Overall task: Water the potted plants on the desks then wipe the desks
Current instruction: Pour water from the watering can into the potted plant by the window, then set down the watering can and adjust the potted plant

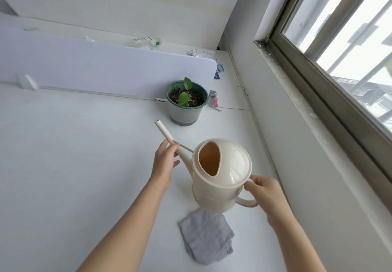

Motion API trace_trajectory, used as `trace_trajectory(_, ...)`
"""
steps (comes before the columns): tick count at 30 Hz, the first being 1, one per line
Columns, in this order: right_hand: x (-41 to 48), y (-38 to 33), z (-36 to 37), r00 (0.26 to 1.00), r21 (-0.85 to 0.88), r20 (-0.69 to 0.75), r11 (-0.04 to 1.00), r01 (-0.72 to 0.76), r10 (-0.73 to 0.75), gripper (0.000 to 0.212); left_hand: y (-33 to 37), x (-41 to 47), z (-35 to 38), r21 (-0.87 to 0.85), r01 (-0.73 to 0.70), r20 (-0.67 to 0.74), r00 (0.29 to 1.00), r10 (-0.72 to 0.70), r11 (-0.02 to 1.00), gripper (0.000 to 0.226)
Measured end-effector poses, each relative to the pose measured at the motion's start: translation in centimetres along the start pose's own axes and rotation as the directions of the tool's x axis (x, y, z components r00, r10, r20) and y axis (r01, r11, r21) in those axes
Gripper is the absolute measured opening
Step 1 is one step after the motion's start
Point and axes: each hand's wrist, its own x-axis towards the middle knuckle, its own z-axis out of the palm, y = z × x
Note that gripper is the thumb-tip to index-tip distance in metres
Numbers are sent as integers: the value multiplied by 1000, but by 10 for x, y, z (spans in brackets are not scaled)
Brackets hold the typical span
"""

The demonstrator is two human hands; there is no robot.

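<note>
A cream watering can (230, 172) hangs above the white desk (74, 144). My right hand (265, 195) grips its handle. My left hand (164, 163) holds the long spout, whose open tip (158, 122) points up and away, a short way in front of and left of the plant. The green pot (186, 106) with dark soil and a few small green leaves stands by the end of the divider. A folded grey cloth (206, 237) lies on the desk under the can.
A pale divider panel (95, 70) runs across the desk's back. Behind it lie a white tube (148, 41), crumpled scraps (196, 53) and small packets (214, 99). A wall (297, 165) and window (350, 38) close off the right side.
</note>
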Motion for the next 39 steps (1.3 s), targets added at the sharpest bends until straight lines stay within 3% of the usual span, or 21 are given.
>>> trace_trajectory(10, -11, -20, 78, 968, -14, 216, 991, 134, -128, 7, 13, -25, -102, -51, -111, -227, 969, 97, 992, 35)
trace_trajectory(16, -20, -31, 114, 939, -42, 321, 988, 148, -126, 15, 14, -38, -141, -82, -126, -321, 942, 94, 989, 33)
trace_trajectory(19, -21, -30, 123, 921, -64, 372, 987, 148, -114, 4, 11, -43, -147, -80, -136, -343, 934, 101, 987, 24)
trace_trajectory(27, -11, -23, 130, 896, -132, 431, 976, 174, -101, 20, 4, -44, -147, -119, -123, -375, 924, 70, 985, 35)
trace_trajectory(31, -3, -20, 129, 875, -138, 472, 971, 197, -111, 30, 8, -43, -142, -121, -99, -363, 930, 49, 988, 21)
trace_trajectory(35, 7, -17, 116, 824, -53, 546, 975, 214, -151, 19, 12, -44, -133, 16, -71, -416, 907, 71, 997, 17)
trace_trajectory(37, 22, -25, 103, 833, 12, 522, 978, 210, -185, 9, 19, -46, -122, 235, -49, -477, 865, 159, 971, 27)
trace_trajectory(39, 47, -40, 87, 871, 71, 438, 975, 212, -221, 19, 36, -45, -98, 420, -100, -454, 837, 304, 902, 41)
